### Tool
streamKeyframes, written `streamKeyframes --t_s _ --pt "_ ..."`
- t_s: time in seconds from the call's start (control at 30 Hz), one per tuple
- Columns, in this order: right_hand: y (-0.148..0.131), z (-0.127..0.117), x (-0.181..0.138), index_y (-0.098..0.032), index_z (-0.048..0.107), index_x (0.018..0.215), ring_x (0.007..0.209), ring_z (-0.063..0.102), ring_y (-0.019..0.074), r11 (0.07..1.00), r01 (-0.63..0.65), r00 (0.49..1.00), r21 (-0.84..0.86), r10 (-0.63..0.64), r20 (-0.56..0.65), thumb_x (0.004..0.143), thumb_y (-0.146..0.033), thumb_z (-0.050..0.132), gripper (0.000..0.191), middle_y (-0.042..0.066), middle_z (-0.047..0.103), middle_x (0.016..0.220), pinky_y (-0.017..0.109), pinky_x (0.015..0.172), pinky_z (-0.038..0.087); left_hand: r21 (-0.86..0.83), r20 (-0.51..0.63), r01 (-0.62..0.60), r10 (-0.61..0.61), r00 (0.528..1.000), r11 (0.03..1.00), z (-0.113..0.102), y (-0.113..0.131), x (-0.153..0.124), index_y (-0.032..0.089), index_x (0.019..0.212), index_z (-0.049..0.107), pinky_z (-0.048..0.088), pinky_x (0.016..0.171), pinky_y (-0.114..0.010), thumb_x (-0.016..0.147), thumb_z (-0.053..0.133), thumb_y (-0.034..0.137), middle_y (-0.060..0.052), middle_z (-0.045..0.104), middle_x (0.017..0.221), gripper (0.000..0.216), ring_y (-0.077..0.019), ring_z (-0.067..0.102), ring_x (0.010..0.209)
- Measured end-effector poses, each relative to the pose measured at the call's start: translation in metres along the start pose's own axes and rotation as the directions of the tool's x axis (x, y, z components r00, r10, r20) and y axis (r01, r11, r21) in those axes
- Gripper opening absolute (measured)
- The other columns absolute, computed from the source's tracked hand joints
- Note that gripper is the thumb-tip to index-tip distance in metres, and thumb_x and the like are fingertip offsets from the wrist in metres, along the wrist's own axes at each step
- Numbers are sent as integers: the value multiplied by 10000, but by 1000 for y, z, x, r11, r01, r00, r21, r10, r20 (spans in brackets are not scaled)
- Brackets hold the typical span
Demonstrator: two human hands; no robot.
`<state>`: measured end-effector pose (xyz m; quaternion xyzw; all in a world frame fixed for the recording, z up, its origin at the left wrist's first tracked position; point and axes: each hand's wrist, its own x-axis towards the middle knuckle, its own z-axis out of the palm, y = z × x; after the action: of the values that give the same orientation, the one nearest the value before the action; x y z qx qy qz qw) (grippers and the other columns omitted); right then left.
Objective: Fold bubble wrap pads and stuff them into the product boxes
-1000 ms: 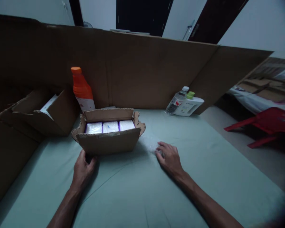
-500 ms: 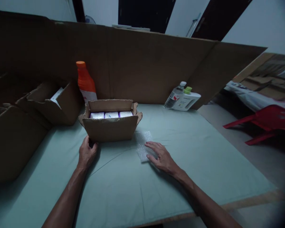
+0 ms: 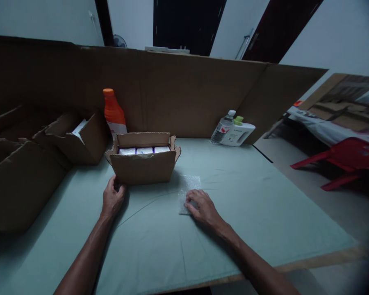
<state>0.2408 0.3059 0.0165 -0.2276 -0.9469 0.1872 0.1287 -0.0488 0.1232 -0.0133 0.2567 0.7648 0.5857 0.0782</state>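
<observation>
A small open cardboard box [image 3: 144, 166] stands on the pale green table cover [image 3: 240, 192], with three white packs [image 3: 144, 150] side by side inside it. My left hand [image 3: 112, 199] grips the box's near left corner, fingers curled against the cardboard. My right hand [image 3: 203, 208] rests on the near end of a clear bubble-wrap sheet [image 3: 190, 185] lying flat just right of the box, with the fingers curled over its edge.
An orange bottle [image 3: 114, 113] stands behind the box. A second open carton [image 3: 80, 137] and larger cardboard [image 3: 21, 180] lie at left. A clear water bottle [image 3: 221, 128] and white jug [image 3: 238, 133] sit at the back. A cardboard wall [image 3: 184, 90] rings the table. A red chair [image 3: 347, 159] stands at right.
My right hand has slid left and nearer along the bubble wrap and its fingers have curled over the sheet's near end. The left hand has stayed on the box corner. The view has shifted slightly.
</observation>
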Motion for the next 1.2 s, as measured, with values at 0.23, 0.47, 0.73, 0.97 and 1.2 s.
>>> streamKeyframes --t_s 0.23,0.47,0.73,0.97,1.2 --pt "-2 12 -7 -176 641 1215 1120 601 285 998 -56 998 20 57 -12 876 -235 592 347 125 704 1206 441 964 414 -66 15 123 -122 992 990 -19 -1 -25 174 1401 446 475 1053 -480 776 637 382 -191 616 1326 686 -290 610 1231" --pt "-19 17 -13 -214 711 1008 924 661 235 978 -21 999 210 15 33 889 -224 575 181 67 764 981 397 873 449 123 166 6 -27 986 992 -20 14 -117 205 1339 567 502 1010 -533 801 639 413 -178 596 1377 581 -347 590 1253" --pt "-74 35 -11 -216 720 972 888 668 204 861 144 985 487 -171 11 906 -218 597 140 52 752 918 362 874 478 -6 427 -77 72 901 997 12 19 -146 206 1456 455 434 1104 -553 805 665 366 -171 574 1418 703 -321 557 1304" --pt "-81 36 -11 -213 722 920 823 659 178 790 125 988 600 -155 -2 910 -199 586 137 37 730 854 306 795 496 25 413 -123 102 905 992 29 13 -170 215 1383 557 465 1059 -524 816 611 317 -157 631 1350 579 -321 589 1244" --pt "-57 27 8 -208 694 1060 1016 646 225 900 150 982 408 -182 41 897 -238 641 174 67 730 1053 373 931 461 -12 404 -124 118 907 992 26 23 -166 213 1088 715 537 922 -467 841 582 278 -129 728 1078 287 -281 669 1026"
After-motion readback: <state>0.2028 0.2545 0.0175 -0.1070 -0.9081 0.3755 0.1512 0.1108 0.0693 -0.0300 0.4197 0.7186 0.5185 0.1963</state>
